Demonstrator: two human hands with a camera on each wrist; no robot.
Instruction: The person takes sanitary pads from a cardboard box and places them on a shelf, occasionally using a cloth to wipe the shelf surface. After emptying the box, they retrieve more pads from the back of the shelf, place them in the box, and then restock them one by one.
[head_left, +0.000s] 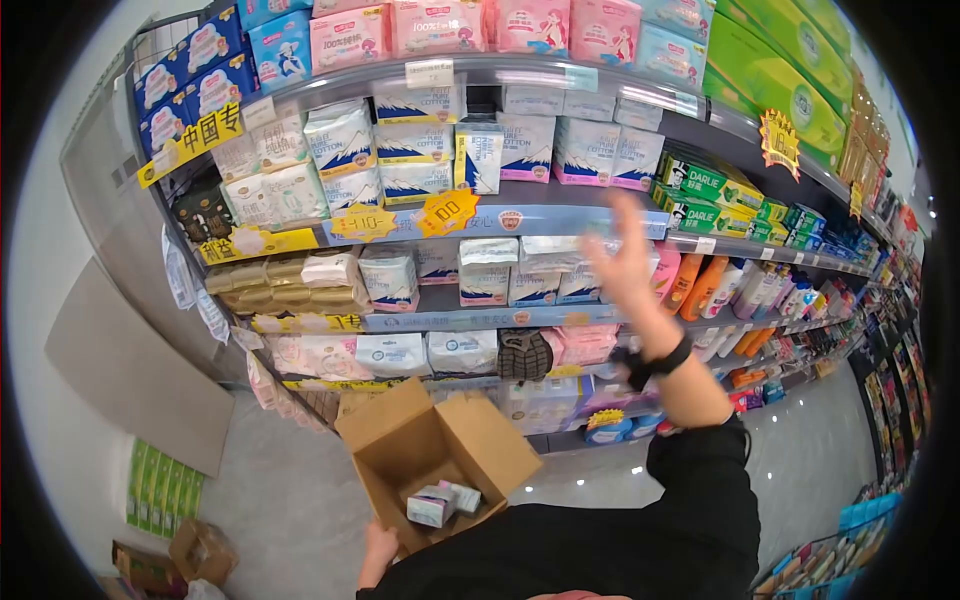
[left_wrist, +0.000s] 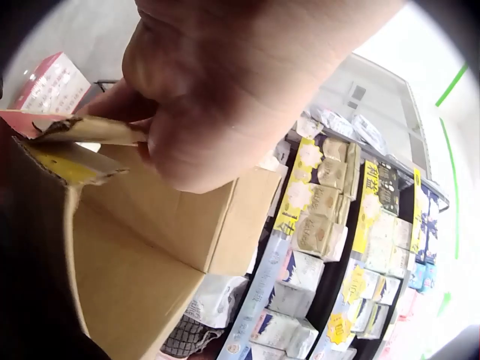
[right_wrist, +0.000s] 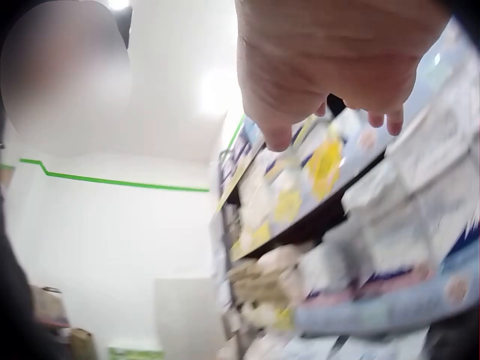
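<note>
My left hand [head_left: 380, 545] grips the near edge of an open cardboard box [head_left: 487, 435]. Close up in the left wrist view, thumb and fingers pinch a torn cardboard flap [left_wrist: 112, 129]. Inside the box lie a couple of small white packs [head_left: 430, 507]. My right hand [head_left: 622, 265], blurred, is raised in front of the shelves with fingers spread and nothing held. Nearest to it are white-and-blue Pure Cotton pads packs [head_left: 605, 152] on the upper shelf, and similar packs [head_left: 530, 287] stand on the shelf below. A black band circles the right wrist.
Toothpaste boxes [head_left: 710, 180] and bottles [head_left: 705, 285] fill the shelves to the right. A dark mesh item [head_left: 525, 355] hangs over the lower shelf. Opened cartons [head_left: 203, 552] and green packs [head_left: 163, 488] sit on the floor at left, near a leaning grey panel [head_left: 130, 350].
</note>
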